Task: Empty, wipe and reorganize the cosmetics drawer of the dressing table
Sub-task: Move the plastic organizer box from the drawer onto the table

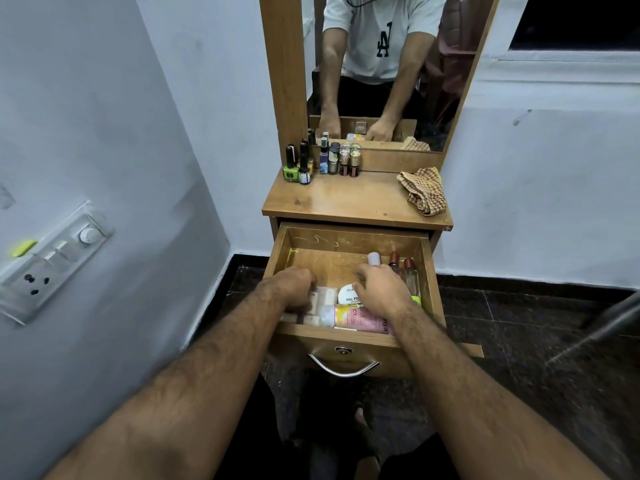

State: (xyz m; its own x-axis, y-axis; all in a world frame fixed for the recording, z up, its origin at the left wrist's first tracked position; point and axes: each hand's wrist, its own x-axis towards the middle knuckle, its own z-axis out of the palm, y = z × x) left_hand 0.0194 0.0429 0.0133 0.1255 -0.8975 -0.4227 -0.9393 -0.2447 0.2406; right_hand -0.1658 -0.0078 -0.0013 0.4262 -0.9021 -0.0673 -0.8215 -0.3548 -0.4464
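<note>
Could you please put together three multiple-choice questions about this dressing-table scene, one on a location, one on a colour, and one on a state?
1. Where does the checked cloth lie?
A. inside the drawer
B. on the right side of the tabletop
C. on the floor

2. What colour is the front-left nail polish bottle on the tabletop?
A. bright green
B. red
C. white

3. What state is the drawer in?
A. shut
B. pulled open and bare
C. pulled open with items inside

Answers:
1. B, as the cloth sits crumpled near the top's right edge.
2. A, as its body is lime green under a black cap.
3. C, as the pink tube and the white round jar lie inside, where the left hand and right hand both reach.
</note>
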